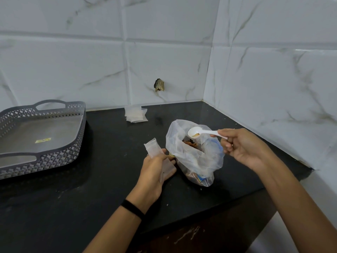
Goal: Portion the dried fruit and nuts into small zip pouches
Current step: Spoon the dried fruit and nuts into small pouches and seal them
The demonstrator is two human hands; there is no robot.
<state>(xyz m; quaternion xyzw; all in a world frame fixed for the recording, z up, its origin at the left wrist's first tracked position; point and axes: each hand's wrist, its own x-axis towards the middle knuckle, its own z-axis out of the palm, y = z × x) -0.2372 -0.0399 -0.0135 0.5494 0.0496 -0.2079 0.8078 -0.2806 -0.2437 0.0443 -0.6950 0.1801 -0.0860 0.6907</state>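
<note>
White marble-veined tiles [164, 61] back a black counter [91, 179], where a grey lattice-patterned tray [60, 154] sits near a white spoon [200, 133].

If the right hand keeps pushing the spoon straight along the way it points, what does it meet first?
Probably the small zip pouch in the left hand: the right hand aims the white spoon leftward above the open plastic bag. Depth is unclear.

Left hand [156, 168] gripping; right hand [242, 146] raised, pinching.

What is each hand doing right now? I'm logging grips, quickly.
Left hand: closed on a small clear pouch.
Right hand: closed on the handle of a white spoon, above the plastic bag.
</note>
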